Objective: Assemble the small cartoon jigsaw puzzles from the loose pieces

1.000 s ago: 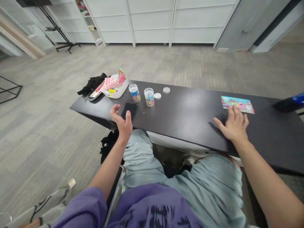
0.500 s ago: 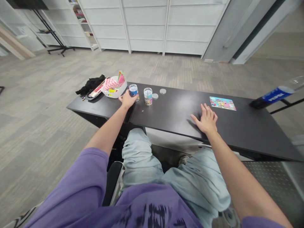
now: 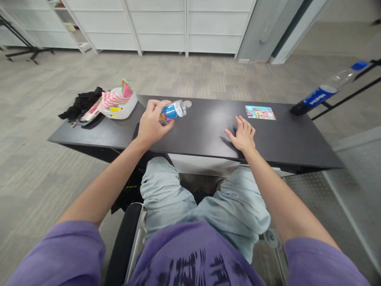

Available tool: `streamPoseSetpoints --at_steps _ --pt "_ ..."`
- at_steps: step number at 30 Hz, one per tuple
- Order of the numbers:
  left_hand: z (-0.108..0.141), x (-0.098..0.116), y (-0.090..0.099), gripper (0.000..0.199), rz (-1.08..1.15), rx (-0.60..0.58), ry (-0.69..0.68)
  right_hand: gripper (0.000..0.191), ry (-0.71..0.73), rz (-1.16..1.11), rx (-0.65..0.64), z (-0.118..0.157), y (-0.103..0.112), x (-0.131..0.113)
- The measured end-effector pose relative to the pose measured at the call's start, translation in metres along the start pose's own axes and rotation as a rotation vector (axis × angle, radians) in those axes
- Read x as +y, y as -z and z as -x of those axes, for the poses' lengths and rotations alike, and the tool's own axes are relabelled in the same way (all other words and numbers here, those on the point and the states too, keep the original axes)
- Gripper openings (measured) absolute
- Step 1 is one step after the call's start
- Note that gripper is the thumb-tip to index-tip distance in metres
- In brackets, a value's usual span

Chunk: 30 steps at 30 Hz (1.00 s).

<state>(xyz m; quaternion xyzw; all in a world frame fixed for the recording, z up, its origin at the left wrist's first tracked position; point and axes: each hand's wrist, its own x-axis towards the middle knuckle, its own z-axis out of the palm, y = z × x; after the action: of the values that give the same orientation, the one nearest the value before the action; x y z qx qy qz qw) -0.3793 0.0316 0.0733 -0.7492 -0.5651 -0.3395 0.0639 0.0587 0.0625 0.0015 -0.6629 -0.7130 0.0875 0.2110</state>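
A blue printed can (image 3: 172, 111) is held tilted, top to the right, above the desk (image 3: 199, 133), the fingers of the left hand (image 3: 152, 124) being wrapped around it. The right hand's (image 3: 243, 136) fingers are spread, gripping nothing, near a colourful card (image 3: 260, 113). A white basket (image 3: 128, 110) is seen at left.
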Motion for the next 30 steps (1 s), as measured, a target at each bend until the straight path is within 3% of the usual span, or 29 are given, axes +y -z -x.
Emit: streamPoseSetpoints --at_steps 5,11,16,21,30 --pt "-0.032 0.054 -0.045 0.067 -0.077 -0.334 -0.145 0.098 -0.021 0.036 0.019 -0.007 -0.010 0.008" --pt "-0.065 0.079 -0.076 0.063 -0.291 -0.539 -0.289 0.096 0.005 0.037 0.030 -0.013 -0.018 0.017" --pt "-0.080 0.085 -0.095 0.055 -0.378 -0.529 -0.443 0.094 0.015 0.038 0.019 -0.013 -0.018 0.017" --pt "-0.098 0.090 -0.113 0.043 -0.320 -0.489 -0.504 0.090 0.019 0.056 0.002 -0.012 -0.015 0.014" --pt "-0.113 0.092 -0.115 0.044 -0.441 -0.453 -0.683 0.083 0.057 0.093 -0.091 -0.007 -0.004 0.001"
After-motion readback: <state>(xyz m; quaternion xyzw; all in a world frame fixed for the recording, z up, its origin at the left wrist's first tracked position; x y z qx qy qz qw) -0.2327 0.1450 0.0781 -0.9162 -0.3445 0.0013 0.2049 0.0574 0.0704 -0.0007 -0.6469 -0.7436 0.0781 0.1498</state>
